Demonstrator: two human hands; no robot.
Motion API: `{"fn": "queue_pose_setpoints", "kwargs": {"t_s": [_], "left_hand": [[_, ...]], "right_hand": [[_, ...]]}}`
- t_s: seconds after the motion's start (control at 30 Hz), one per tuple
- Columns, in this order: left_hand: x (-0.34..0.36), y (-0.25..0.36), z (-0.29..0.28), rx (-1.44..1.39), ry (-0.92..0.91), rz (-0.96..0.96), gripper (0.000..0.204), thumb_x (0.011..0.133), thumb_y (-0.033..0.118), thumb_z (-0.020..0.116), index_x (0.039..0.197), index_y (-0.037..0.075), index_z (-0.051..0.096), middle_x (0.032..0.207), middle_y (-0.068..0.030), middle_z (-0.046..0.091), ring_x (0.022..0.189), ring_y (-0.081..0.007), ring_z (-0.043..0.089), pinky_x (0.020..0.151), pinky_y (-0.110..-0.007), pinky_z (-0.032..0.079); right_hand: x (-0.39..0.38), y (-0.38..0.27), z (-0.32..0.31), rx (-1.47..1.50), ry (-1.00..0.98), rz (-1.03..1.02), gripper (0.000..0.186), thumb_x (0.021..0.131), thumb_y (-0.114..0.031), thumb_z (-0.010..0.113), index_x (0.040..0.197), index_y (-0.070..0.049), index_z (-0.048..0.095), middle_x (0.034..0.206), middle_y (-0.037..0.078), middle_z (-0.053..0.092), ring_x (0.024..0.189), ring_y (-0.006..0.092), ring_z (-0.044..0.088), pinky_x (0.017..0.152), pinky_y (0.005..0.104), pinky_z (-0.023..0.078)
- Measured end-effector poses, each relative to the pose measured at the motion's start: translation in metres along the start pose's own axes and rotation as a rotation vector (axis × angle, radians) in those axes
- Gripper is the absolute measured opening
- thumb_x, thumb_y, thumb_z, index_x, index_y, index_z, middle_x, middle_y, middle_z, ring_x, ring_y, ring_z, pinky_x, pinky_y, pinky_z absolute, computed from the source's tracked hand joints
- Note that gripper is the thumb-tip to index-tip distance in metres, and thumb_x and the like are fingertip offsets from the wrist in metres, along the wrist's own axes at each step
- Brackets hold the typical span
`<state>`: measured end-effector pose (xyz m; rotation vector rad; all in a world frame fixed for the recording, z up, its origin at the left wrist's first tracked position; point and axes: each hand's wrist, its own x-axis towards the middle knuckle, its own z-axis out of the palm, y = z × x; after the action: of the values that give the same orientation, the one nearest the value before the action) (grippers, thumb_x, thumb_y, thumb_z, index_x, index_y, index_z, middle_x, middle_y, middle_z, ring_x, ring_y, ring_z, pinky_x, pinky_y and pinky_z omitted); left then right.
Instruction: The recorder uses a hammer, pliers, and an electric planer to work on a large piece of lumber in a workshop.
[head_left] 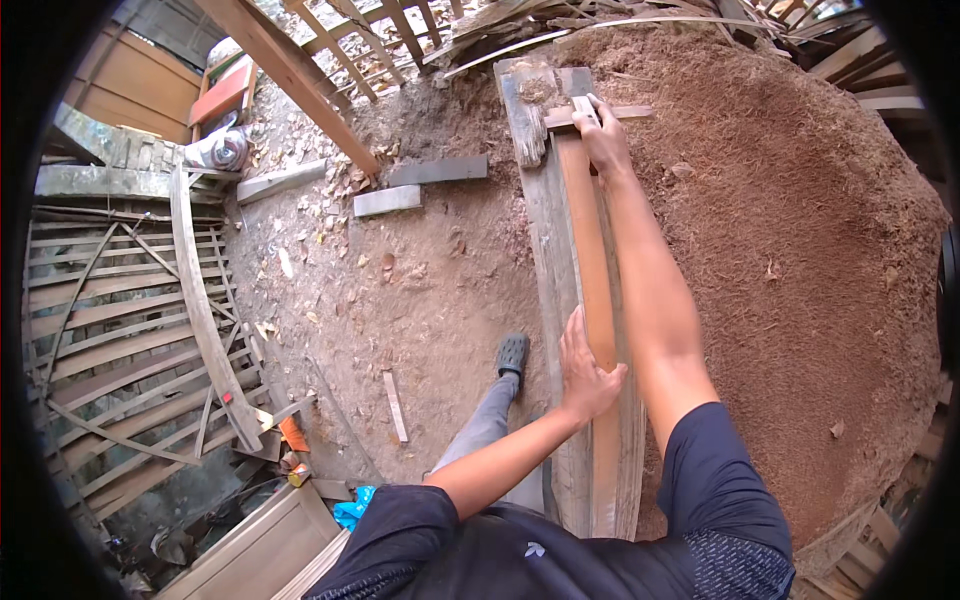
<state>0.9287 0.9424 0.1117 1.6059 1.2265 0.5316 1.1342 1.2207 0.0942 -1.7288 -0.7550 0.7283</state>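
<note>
A long, smooth orange-brown plank [583, 230] lies lengthwise on a weathered wooden beam [548, 240]. My left hand [590, 372] grips the plank partway along, fingers over one edge and thumb over the other. Stretched to the far end, my right hand [605, 140] is closed around a small pale piece [583, 106]; its kind is hard to tell. Beside that hand, a short wooden strip [630, 113] lies crosswise at the plank's end. A grey, worn wooden block [525, 105] sits at the beam's far end.
A large mound of reddish-brown shavings [790, 250] rises on the right. Offcuts, including a dark board [440, 168] and a pale block [388, 200], lie on the dirt floor. A wooden post [310, 100] slants at upper left, and a slatted fence [130, 330] stands at left.
</note>
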Motion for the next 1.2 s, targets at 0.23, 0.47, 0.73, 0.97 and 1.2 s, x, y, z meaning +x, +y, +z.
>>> {"fn": "queue_pose_setpoints", "kwargs": {"t_s": [0.23, 0.47, 0.73, 0.97, 1.2], "left_hand": [[0.0, 0.0, -0.004, 0.011, -0.004, -0.019, 0.109, 0.073, 0.016, 0.081, 0.157, -0.007, 0.016, 0.159, -0.0281, 0.027, 0.147, -0.0448, 0.027, 0.124, -0.051, 0.021], [-0.013, -0.007, 0.001, -0.063, -0.01, -0.059, 0.112, 0.074, 0.014, 0.08, 0.159, -0.006, 0.011, 0.161, -0.0277, 0.022, 0.151, -0.0432, 0.021, 0.125, -0.05, 0.017], [-0.041, -0.005, 0.011, -0.042, -0.05, -0.021, 0.111, 0.074, 0.011, 0.078, 0.159, -0.006, 0.009, 0.16, -0.0295, 0.022, 0.149, -0.0459, 0.022, 0.125, -0.051, 0.017], [-0.039, -0.011, 0.002, -0.043, -0.012, -0.04, 0.112, 0.073, 0.011, 0.079, 0.159, -0.007, 0.009, 0.159, -0.031, 0.022, 0.148, -0.0472, 0.023, 0.124, -0.052, 0.017], [-0.04, -0.006, -0.002, -0.018, -0.061, 0.001, 0.113, 0.073, 0.014, 0.08, 0.158, -0.009, 0.009, 0.159, -0.0321, 0.022, 0.149, -0.0479, 0.022, 0.124, -0.053, 0.018]], "right_hand": [[-0.053, -0.005, -0.008, 0.194, -0.052, 0.106, 0.062, 0.093, -0.018, 0.065, 0.15, 0.002, 0.047, 0.138, 0.017, 0.061, 0.124, 0.0228, 0.06, 0.108, 0.033, 0.044], [-0.062, -0.003, -0.01, 0.117, -0.066, 0.091, 0.06, 0.094, -0.016, 0.064, 0.149, 0.0, 0.049, 0.138, 0.016, 0.062, 0.125, 0.0227, 0.059, 0.109, 0.0339, 0.043], [-0.045, 0.01, -0.019, 0.056, -0.016, -0.021, 0.057, 0.096, -0.02, 0.062, 0.149, -0.003, 0.05, 0.144, 0.018, 0.058, 0.134, 0.0264, 0.054, 0.113, 0.0357, 0.039], [-0.054, 0.012, 0.006, 0.176, -0.022, -0.032, 0.064, 0.091, -0.024, 0.063, 0.147, 0.003, 0.049, 0.138, 0.024, 0.061, 0.126, 0.029, 0.06, 0.107, 0.0348, 0.044], [0.007, 0.003, 0.007, -0.008, 0.009, -0.008, 0.061, 0.09, -0.024, 0.065, 0.145, 0.001, 0.054, 0.14, 0.023, 0.061, 0.127, 0.0292, 0.06, 0.109, 0.036, 0.044]]}}
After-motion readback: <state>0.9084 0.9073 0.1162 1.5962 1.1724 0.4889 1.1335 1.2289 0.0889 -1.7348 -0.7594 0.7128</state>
